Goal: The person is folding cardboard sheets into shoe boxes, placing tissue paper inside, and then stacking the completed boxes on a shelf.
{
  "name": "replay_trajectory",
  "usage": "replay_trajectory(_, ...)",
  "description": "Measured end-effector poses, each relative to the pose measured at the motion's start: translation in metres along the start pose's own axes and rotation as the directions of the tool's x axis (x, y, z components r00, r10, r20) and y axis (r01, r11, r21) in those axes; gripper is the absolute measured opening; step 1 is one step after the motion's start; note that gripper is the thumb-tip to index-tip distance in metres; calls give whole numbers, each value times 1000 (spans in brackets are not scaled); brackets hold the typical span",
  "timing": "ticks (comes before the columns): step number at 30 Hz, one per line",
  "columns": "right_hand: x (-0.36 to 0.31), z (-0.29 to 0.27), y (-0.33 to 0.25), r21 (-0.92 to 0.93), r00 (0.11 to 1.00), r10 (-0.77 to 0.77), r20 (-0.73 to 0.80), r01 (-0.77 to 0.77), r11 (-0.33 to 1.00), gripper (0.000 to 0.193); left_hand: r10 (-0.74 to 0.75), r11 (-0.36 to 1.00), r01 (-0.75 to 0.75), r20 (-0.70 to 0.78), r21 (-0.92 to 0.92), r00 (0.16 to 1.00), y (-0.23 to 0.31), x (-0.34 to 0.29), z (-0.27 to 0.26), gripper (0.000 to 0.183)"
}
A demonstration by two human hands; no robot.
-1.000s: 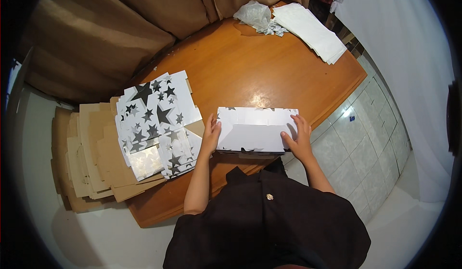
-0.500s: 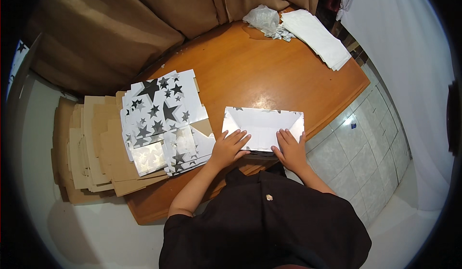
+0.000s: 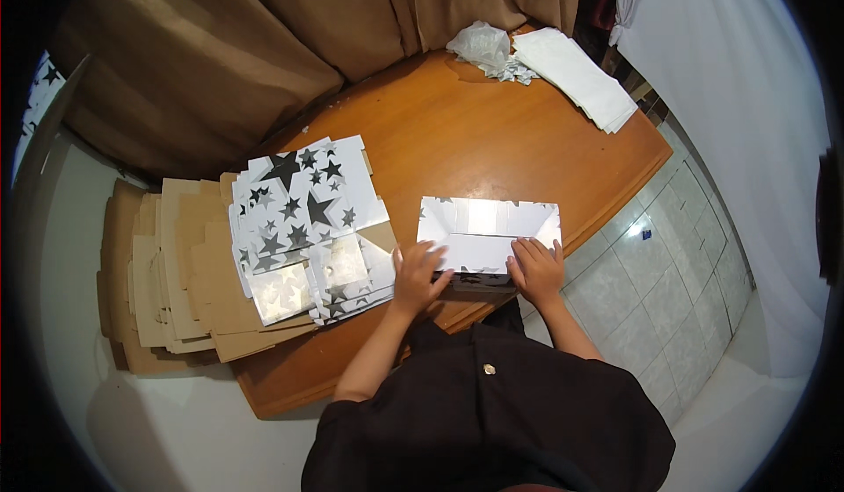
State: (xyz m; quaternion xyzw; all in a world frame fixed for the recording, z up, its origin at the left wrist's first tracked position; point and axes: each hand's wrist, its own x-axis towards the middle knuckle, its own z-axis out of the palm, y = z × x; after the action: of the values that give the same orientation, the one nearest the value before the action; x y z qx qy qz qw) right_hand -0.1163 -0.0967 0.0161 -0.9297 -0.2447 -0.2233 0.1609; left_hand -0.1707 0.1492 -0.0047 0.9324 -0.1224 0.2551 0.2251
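A white cardboard box [image 3: 488, 219] with dark stars on its outside stands at the table's near edge. Its pale flaps slope inward, and a narrow slit shows between them. At the box's left front corner is my left hand [image 3: 420, 276], fingers spread and slightly blurred, thumb by the front edge. My right hand [image 3: 537, 270] grips the right front corner, with bent fingers over the flap and the thumb toward the front side. Left of the box lies a stack of flat star-printed cardboard blanks [image 3: 299, 211], the uppermost ones white with black and grey stars.
Brown cardboard sheets [image 3: 180, 263] are piled at the far left, partly under the star-printed blanks. A clear plastic bag [image 3: 483, 45] and a stack of white sheets [image 3: 576, 79] rest at the back of the wooden table [image 3: 422, 123]. A brown curtain [image 3: 220, 43] hangs behind it.
The box's flaps have come closer together, leaving a slit where a wider hollow showed. My left fingers have drawn back toward the left corner, and my right fingers have bent.
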Motion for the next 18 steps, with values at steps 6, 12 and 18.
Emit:
replay_trajectory(6, -2, 1, -3, -35, 967, 83, -242, -94, 995, 32, -646, 762, 616, -157, -202, 747, -8, -62, 21, 50)
replay_trajectory(12, 0, -6, -6, -47, 991, 88, -100, -93, 994, 35, -790, 554, 832, 298, -27, 536, 8, -65, 24, 62)
replay_trajectory(18, 9, -17, -17, 146, 996, 62, 64, -71, 987, 37, -861, 376, 844, 192, -383, 471, 8, -44, 32, 58)
